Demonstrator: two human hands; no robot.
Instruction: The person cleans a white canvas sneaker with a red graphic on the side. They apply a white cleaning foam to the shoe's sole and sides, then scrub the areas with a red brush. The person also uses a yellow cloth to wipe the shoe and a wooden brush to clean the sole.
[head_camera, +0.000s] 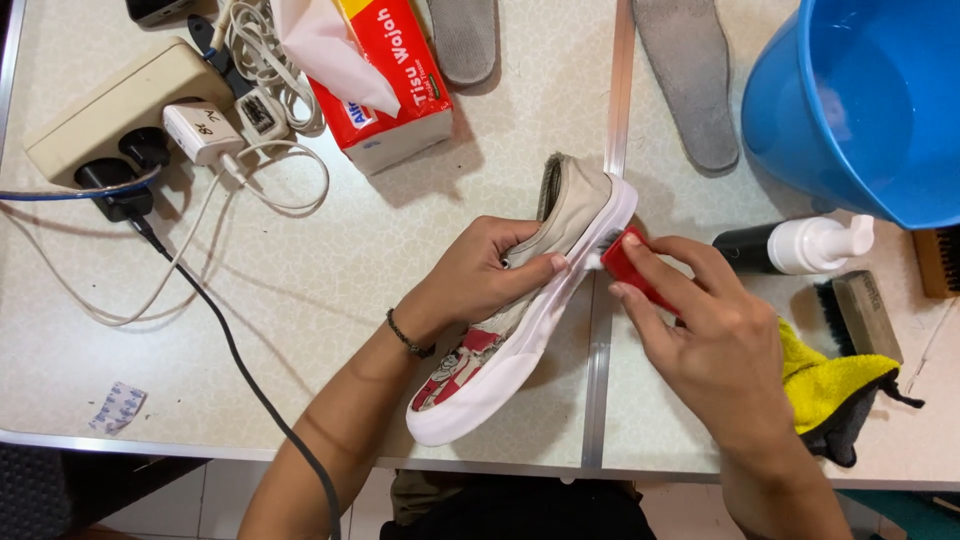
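Observation:
My left hand (480, 275) grips a beige slip-on shoe (575, 205) with a white rubber sole and a red patterned toe, tilted on its side on the table. My right hand (705, 330) holds a small red brush (628, 265) whose bristles press against the white sole edge near the heel. A dark beaded bracelet sits on my left wrist.
Blue bucket (860, 100) with water at top right. Two grey insoles (690, 75) lie behind. Foam pump bottle (800, 245), wooden brush (865, 315) and yellow cloth (830, 385) sit at right. Red tissue box (390, 90), power strip (110, 110) with chargers and cables at left.

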